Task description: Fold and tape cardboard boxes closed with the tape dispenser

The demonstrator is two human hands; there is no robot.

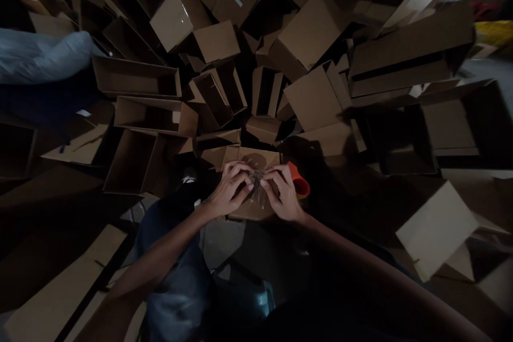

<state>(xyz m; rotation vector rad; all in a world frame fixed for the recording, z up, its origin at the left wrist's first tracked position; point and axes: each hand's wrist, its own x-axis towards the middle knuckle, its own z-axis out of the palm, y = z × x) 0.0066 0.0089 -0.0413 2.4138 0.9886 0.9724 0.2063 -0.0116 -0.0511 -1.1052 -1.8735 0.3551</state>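
Observation:
Both my hands meet over a small flat cardboard box (252,160) lying in front of me. My left hand (229,188) and my right hand (282,192) have their fingers curled and pinched on a crumpled strip of clear tape (258,184) on top of the box. An orange tape dispenser (298,181) lies just right of my right hand, touching the box's edge. The light is dim and the tape's outline is hard to make out.
Several open and folded cardboard boxes (136,77) are heaped all across the floor ahead. Flat cardboard sheets lie at lower left (60,288) and right (435,230). A pale plastic sack (40,53) sits at far left. My knee in blue trousers (180,278) is below.

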